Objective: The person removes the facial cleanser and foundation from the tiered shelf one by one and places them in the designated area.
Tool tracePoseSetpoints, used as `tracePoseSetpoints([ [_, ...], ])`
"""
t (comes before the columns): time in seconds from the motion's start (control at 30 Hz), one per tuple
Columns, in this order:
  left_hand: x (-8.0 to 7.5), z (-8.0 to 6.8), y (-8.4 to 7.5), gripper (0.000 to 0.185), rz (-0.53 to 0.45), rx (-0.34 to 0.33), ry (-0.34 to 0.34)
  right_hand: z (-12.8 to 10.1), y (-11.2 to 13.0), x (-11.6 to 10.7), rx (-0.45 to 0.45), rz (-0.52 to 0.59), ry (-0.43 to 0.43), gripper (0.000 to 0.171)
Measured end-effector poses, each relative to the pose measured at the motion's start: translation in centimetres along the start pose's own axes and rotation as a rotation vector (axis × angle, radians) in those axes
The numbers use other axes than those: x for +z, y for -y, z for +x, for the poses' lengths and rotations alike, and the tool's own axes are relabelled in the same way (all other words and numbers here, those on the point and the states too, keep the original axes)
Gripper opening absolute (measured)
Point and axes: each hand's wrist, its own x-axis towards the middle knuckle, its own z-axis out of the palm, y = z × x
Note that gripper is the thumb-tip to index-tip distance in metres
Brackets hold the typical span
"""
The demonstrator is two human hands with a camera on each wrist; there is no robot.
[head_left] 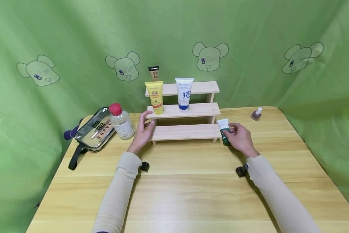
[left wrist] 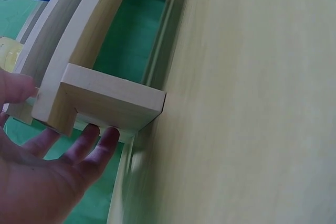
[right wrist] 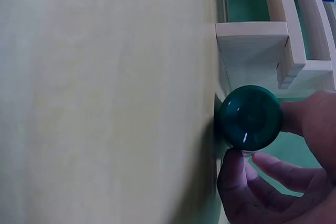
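A small wooden three-tier stand occupies the back middle of the table. My left hand is at its left end; in the left wrist view, extended fingers touch the bottom tier's end leg. Beside the stand's right end, my right hand pinches a green-and-white squeeze tube between thumb and fingers. Its round green cap faces the right wrist camera. On the middle tier stand a yellow tube and a white tube with a blue cap.
A black-capped beige tube is partly hidden behind the yellow one. To the left are a red-capped clear bottle, a transparent travel pouch and a purple object. A nail polish bottle stands at the back right, before a green curtain.
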Motion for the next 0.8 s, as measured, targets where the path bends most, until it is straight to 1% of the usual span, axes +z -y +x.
tracePoseSetpoints([
  [0.13, 0.0, 0.0, 0.1, 0.046, 0.001, -0.009, 0.0, 0.4, -0.1, 0.2, 0.001, -0.003, 0.014, 0.051],
  [0.37, 0.0, 0.1, 0.0, 0.048, -0.015, 0.019, -0.006, 1.0, 0.4, 0.4, 0.0, 0.004, 0.041, 0.049],
  [0.57, -0.1, 0.0, 0.2, 0.048, -0.006, 0.019, 0.002, 1.0, 0.7, 0.0, -0.003, -0.004, 0.027, 0.047],
  [0.67, 0.0, 0.0, 0.3, 0.048, -0.006, 0.016, 0.007, 1.0, 1.3, -0.5, -0.022, 0.013, -0.016, 0.045],
  [0.73, 0.0, 0.0, 0.3, 0.048, -0.008, 0.007, 0.011, 1.0, 2.0, -0.8, -0.048, 0.038, -0.078, 0.042],
  [0.8, -0.1, 0.1, 0.3, 0.049, -0.011, 0.005, 0.013, 1.1, 2.9, -0.9, -0.078, 0.076, -0.159, 0.038],
])
